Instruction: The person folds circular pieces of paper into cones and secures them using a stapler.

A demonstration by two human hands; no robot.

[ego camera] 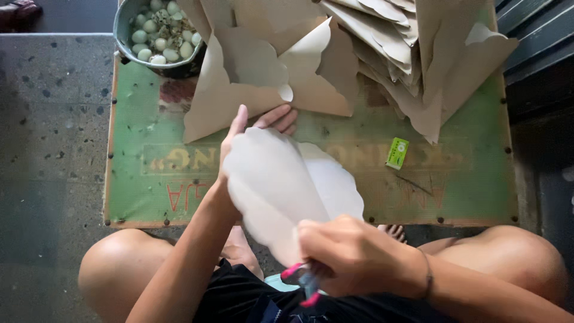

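A: Right hand nearest lens, fist closed round scissors with pink-and-blue handles; blades hidden, probably biting lower edge of paper.

B: Left hand pinching far end, thumb on top, fingers beneath.

A: Paper held in air above green board, below brown stack. Long axis from scissors up-left toward thumb; scalloped edge facing right.

B: Best done with paper rotated into blades, short snips, left-hand grip kept taut.

A: Noted. Bowl of eggs top left, small green box right.
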